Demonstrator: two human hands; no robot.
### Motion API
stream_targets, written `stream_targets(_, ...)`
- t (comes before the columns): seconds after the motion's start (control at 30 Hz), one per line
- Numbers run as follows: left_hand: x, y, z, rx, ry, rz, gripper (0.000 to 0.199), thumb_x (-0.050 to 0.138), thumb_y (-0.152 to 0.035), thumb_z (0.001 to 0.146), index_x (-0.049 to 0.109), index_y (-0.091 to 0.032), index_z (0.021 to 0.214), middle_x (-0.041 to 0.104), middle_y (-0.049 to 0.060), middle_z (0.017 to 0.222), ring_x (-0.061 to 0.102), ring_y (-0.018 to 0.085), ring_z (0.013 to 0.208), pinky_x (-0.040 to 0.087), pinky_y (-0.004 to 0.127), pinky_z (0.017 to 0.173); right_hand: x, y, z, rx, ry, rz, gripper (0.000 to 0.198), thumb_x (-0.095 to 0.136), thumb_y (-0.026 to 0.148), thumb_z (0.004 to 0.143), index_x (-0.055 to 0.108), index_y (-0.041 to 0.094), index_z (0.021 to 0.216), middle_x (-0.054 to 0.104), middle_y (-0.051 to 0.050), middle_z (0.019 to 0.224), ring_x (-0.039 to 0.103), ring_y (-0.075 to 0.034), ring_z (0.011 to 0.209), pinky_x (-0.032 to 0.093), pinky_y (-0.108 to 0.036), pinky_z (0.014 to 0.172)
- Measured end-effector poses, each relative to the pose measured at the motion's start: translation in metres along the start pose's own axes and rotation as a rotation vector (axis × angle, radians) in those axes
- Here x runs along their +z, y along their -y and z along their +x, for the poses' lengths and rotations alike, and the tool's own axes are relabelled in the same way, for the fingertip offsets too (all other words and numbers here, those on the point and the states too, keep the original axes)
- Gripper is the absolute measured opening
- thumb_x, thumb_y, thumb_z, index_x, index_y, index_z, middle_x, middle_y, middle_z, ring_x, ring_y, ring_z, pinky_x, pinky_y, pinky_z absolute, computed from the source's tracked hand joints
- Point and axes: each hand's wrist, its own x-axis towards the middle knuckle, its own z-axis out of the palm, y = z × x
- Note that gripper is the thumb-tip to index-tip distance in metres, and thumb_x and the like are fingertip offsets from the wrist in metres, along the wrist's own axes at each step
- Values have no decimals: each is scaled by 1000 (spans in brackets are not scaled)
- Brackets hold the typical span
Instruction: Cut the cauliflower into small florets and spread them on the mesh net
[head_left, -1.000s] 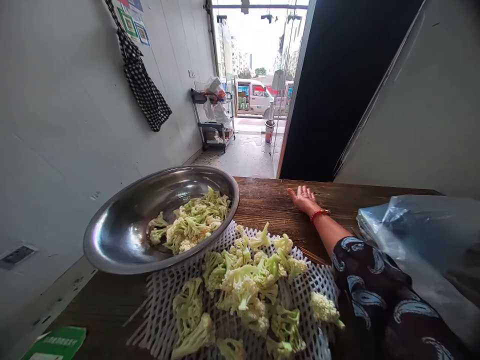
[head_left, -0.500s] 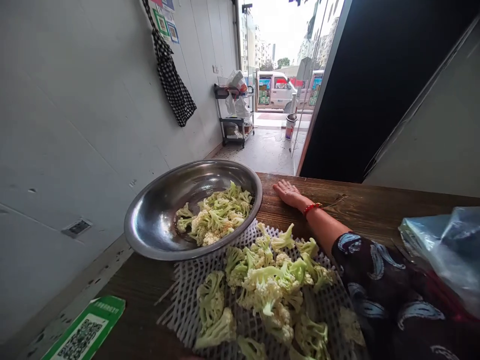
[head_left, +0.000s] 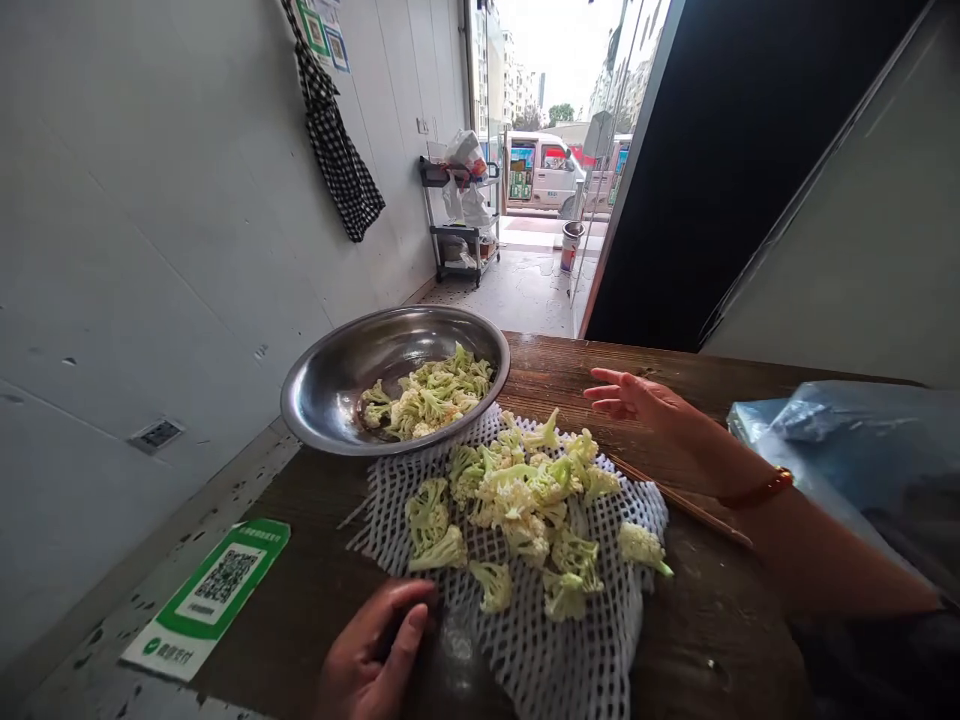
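Observation:
Pale green cauliflower florets [head_left: 517, 490] lie heaped on a white foam mesh sheet [head_left: 600, 640] on the dark wooden table. My left hand [head_left: 379, 645] rests near the front edge, left of the mesh; its fingers are loosely curled, with nothing visible in them. Above the table beyond the heap, my right hand [head_left: 637, 397] is open, fingers stretched to the left and holding nothing. A steel basin [head_left: 322, 400] stands behind the heap on the left, with more florets inside. One loose floret [head_left: 643, 547] lies on the mesh's right edge.
Thin brown sticks [head_left: 690, 505] lie right of the mesh. Clear bluish plastic bags [head_left: 817, 430] sit at the table's right. A green QR-code card [head_left: 214, 590] lies at the left edge. Beyond the table are a wheeled cart [head_left: 461, 220] and a glass door.
My right hand has drawn back from beside the basin toward the right and lifted. My left hand has come into view at the bottom. The view has shifted, showing more of the front.

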Motion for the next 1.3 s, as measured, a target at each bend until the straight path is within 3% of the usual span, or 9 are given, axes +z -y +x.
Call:
stream_targets(0.2,9,-14,1,-36,3,-150,37,66,-50,85,73,-16,95,75,7,84,70,18,71,57,26,68,3,-18,-105,-7,-288,-34,63,47,66,93,61,21,135,76,-11,112,70,-23,94,57,-38,83)
stream_targets(0.4,11,-20,2,-20,25,-189,38,66,-50,84,71,-15,97,73,6,86,68,17,72,55,28,71,26,-40,-165,-48,-185,-415,53,58,49,92,61,19,136,74,-9,112,69,-20,81,57,-37,77)
stream_targets(0.53,10,-12,5,11,60,-202,39,65,-50,85,70,-14,99,73,6,84,67,17,72,54,28,71,42,-51,-167,-150,-184,-677,53,59,40,91,57,21,141,67,-12,129,69,-25,98,54,-42,91)
stream_targets(0.6,11,-9,4,25,60,-215,38,64,-49,86,70,-14,99,73,6,83,67,17,71,53,27,69,49,-54,-163,-163,-207,-805,47,59,36,91,62,21,136,69,-11,127,65,-28,110,51,-43,97)
stream_targets(0.7,13,-6,2,40,66,-235,36,63,-47,87,70,-14,98,72,6,81,66,17,71,53,27,68,55,-53,-159,-164,-227,-903,37,57,31,89,70,20,122,74,-13,114,67,-31,106,51,-46,95)
stream_targets(0.87,16,-1,1,67,79,-277,33,62,-45,87,70,-14,96,71,7,84,66,17,70,52,27,66,58,-35,-152,-129,-385,-788,48,51,47,92,69,16,123,76,-13,102,70,-29,87,54,-43,82)
stream_targets(0.97,17,1,0,84,68,-307,31,62,-44,86,70,-15,93,71,6,82,66,16,68,51,27,65,69,-34,-146,-87,-335,-670,55,51,56,91,67,17,126,77,-9,91,71,-27,79,54,-40,76)
stream_targets(1.1,17,2,-2,98,68,-307,30,60,-43,87,70,-15,93,70,6,82,66,17,69,51,27,66,85,-53,-145,-92,-209,-657,62,50,56,91,59,16,138,78,-12,98,73,-32,91,54,-43,81)
stream_targets(1.3,16,0,-2,105,90,-289,28,60,-41,87,70,-15,92,69,6,80,65,17,69,50,27,66,63,-74,-167,-37,-378,-612,65,41,56,94,50,16,145,75,-13,114,71,-30,102,52,-44,92)
